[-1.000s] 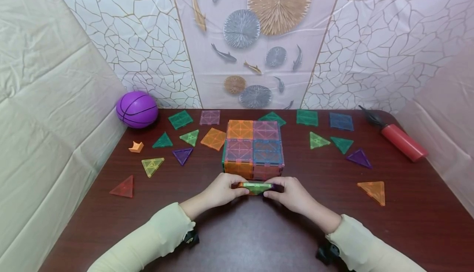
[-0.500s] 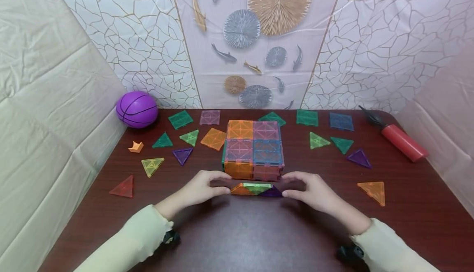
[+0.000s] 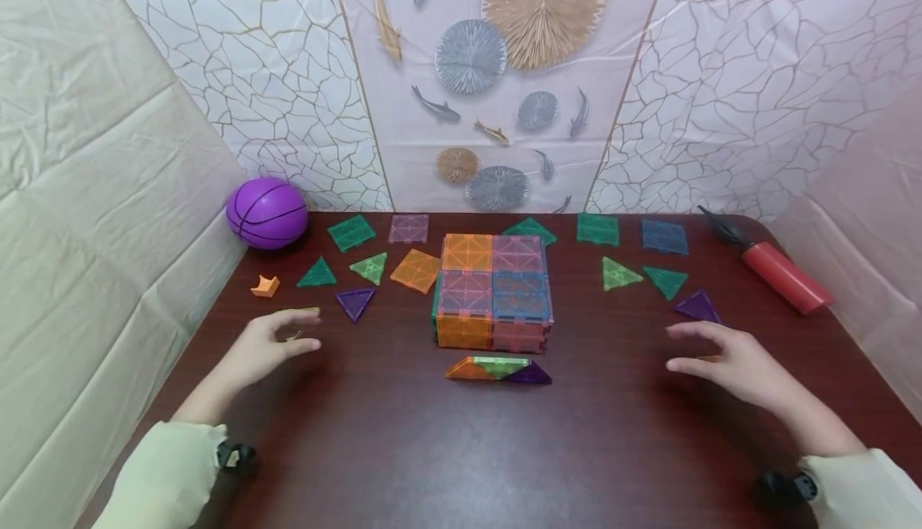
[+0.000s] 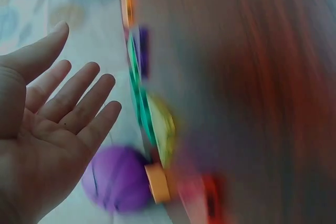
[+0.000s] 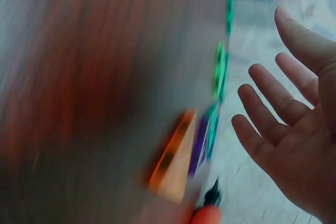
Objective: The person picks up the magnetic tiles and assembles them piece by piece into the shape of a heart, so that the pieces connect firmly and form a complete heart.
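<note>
My left hand (image 3: 262,349) hovers over the table's left side with its fingers spread and nothing in them. It partly hides a yellow triangle tile (image 4: 164,129). On the right, my right hand (image 3: 735,361) hangs in the air, fingers apart and bare, covering most of an orange triangle tile (image 5: 174,156). Midway between the hands, a low strip of an orange, a green and a purple triangle tile (image 3: 497,370) stands on the table. Just behind it is a box of translucent square tiles (image 3: 493,293) with orange, pink and blue faces.
Loose tiles lie along the back and both sides, among them a purple triangle (image 3: 355,303) and a green square (image 3: 598,229). A purple ball (image 3: 266,213) and a small orange block (image 3: 264,286) are at left. A red cylinder with a black nozzle (image 3: 785,275) lies at right.
Both hands have let go of the triangle strip and moved far apart, the left one leftward and the right one rightward. The strip stays standing in front of the box.
</note>
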{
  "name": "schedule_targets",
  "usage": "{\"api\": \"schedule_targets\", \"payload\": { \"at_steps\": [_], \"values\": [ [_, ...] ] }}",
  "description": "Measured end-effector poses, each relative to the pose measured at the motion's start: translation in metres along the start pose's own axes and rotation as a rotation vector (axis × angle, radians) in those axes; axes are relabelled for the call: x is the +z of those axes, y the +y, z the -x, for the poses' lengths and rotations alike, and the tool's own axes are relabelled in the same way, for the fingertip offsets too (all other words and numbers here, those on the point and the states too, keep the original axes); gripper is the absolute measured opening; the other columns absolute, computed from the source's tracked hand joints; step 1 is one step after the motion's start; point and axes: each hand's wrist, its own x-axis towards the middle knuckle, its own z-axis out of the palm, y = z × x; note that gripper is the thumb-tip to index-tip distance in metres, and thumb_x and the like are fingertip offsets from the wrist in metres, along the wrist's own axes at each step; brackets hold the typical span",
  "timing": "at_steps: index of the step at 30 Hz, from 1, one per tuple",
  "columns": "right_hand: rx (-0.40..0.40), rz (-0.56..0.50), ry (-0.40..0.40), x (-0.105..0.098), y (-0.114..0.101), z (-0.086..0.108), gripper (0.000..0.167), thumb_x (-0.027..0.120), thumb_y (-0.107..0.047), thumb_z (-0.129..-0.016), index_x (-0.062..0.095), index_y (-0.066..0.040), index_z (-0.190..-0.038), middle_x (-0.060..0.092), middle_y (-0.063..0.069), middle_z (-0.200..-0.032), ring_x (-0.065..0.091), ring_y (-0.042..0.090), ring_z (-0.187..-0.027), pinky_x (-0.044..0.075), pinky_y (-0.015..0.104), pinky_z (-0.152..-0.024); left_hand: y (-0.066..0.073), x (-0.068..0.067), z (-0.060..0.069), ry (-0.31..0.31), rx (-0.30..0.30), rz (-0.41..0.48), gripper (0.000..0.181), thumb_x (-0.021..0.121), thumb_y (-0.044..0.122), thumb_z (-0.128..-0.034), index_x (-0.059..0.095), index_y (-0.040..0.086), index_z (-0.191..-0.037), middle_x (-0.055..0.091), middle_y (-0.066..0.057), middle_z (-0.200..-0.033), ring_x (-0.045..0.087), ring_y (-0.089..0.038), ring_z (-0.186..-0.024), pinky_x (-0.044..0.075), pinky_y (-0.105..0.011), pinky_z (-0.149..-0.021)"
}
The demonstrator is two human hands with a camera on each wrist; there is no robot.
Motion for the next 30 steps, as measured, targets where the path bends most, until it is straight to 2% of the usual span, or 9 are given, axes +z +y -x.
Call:
{"api": "schedule_targets", "payload": {
  "at_steps": [4, 7, 8, 11, 15, 19, 25, 27, 30],
  "values": [
    [0.099, -0.052, -0.026, -0.008, 0.022, 0.011, 0.055, 0.076, -0.031, -0.084, 0.058, -0.001, -0.127, 0.066, 0.019, -0.105, 0.062, 0.013, -0.062, 0.046, 0.026, -0.052, -0.020, -0.020, 0.014, 0.046, -0.110, -0.028, 0.051, 0.075, 0.025, -0.0851, 0.059, 0.001, -0.128, 0.062, -0.019, -0.124, 0.060, -0.032, -0.104, 0.053, -0.035, -0.072],
    [0.091, -0.009, 0.014, -0.010, 0.039, 0.018, 0.053, 0.077, -0.029, -0.082, 0.060, -0.001, -0.123, 0.066, 0.020, -0.103, 0.054, 0.005, -0.064, 0.043, 0.024, -0.055, -0.034, -0.029, 0.023, 0.058, -0.135, -0.046, 0.057, 0.075, 0.025, -0.0844, 0.055, -0.002, -0.131, 0.059, -0.022, -0.128, 0.057, -0.033, -0.111, 0.051, -0.027, -0.076],
    [0.077, 0.021, 0.028, -0.011, 0.044, 0.020, 0.052, 0.078, -0.029, -0.081, 0.062, -0.001, -0.122, 0.064, 0.021, -0.108, 0.051, -0.002, -0.070, 0.042, 0.022, -0.059, -0.038, -0.031, 0.025, 0.055, -0.139, -0.063, 0.059, 0.076, 0.025, -0.0838, 0.054, -0.002, -0.131, 0.058, -0.023, -0.129, 0.056, -0.035, -0.112, 0.051, -0.026, -0.076],
    [0.045, 0.094, 0.066, -0.011, 0.058, 0.023, 0.051, 0.082, -0.030, -0.076, 0.065, -0.003, -0.116, 0.062, 0.022, -0.113, 0.041, -0.015, -0.084, 0.038, 0.016, -0.066, -0.048, -0.035, 0.030, 0.040, -0.122, -0.104, 0.064, 0.078, 0.024, -0.0811, 0.052, -0.006, -0.132, 0.055, -0.027, -0.129, 0.052, -0.040, -0.117, 0.047, -0.034, -0.087],
    [0.037, 0.113, 0.053, -0.011, 0.070, 0.026, 0.054, 0.085, -0.031, -0.072, 0.067, -0.001, -0.113, 0.061, 0.021, -0.109, 0.036, -0.020, -0.086, 0.037, 0.012, -0.067, -0.057, -0.037, 0.033, 0.014, -0.084, -0.167, 0.071, 0.082, 0.023, -0.0757, 0.051, -0.011, -0.129, 0.053, -0.032, -0.126, 0.049, -0.047, -0.115, 0.040, -0.052, -0.093],
    [0.081, 0.112, -0.015, -0.011, 0.075, 0.028, 0.058, 0.085, -0.035, -0.072, 0.066, 0.000, -0.114, 0.058, 0.021, -0.111, 0.039, -0.015, -0.085, 0.042, 0.015, -0.067, -0.063, -0.037, 0.036, -0.011, -0.082, -0.216, 0.077, 0.085, 0.026, -0.0723, 0.050, -0.012, -0.129, 0.052, -0.033, -0.123, 0.050, -0.046, -0.108, 0.040, -0.055, -0.090],
    [0.091, 0.132, -0.044, -0.011, 0.074, 0.027, 0.060, 0.085, -0.035, -0.071, 0.065, 0.001, -0.115, 0.054, 0.019, -0.109, 0.049, 0.013, -0.085, 0.043, 0.022, -0.065, -0.067, -0.037, 0.039, -0.039, -0.125, -0.259, 0.082, 0.087, 0.031, -0.0688, 0.049, -0.011, -0.130, 0.049, -0.032, -0.120, 0.050, -0.043, -0.103, 0.042, -0.053, -0.085],
    [0.079, 0.142, -0.042, -0.010, 0.073, 0.027, 0.059, 0.085, -0.033, -0.071, 0.065, 0.001, -0.114, 0.053, 0.017, -0.107, 0.048, 0.015, -0.083, 0.041, 0.023, -0.064, -0.068, -0.037, 0.039, -0.041, -0.132, -0.268, 0.082, 0.087, 0.030, -0.0687, 0.050, -0.011, -0.128, 0.049, -0.032, -0.117, 0.050, -0.043, -0.101, 0.042, -0.052, -0.084],
    [0.068, 0.152, -0.041, -0.010, 0.073, 0.026, 0.056, 0.085, -0.030, -0.071, 0.066, 0.002, -0.113, 0.053, 0.013, -0.102, 0.046, 0.011, -0.079, 0.039, 0.023, -0.063, -0.068, -0.037, 0.039, -0.040, -0.135, -0.274, 0.079, 0.086, 0.029, -0.0695, 0.051, -0.013, -0.126, 0.050, -0.030, -0.113, 0.052, -0.043, -0.099, 0.044, -0.051, -0.083]
  ]
}}
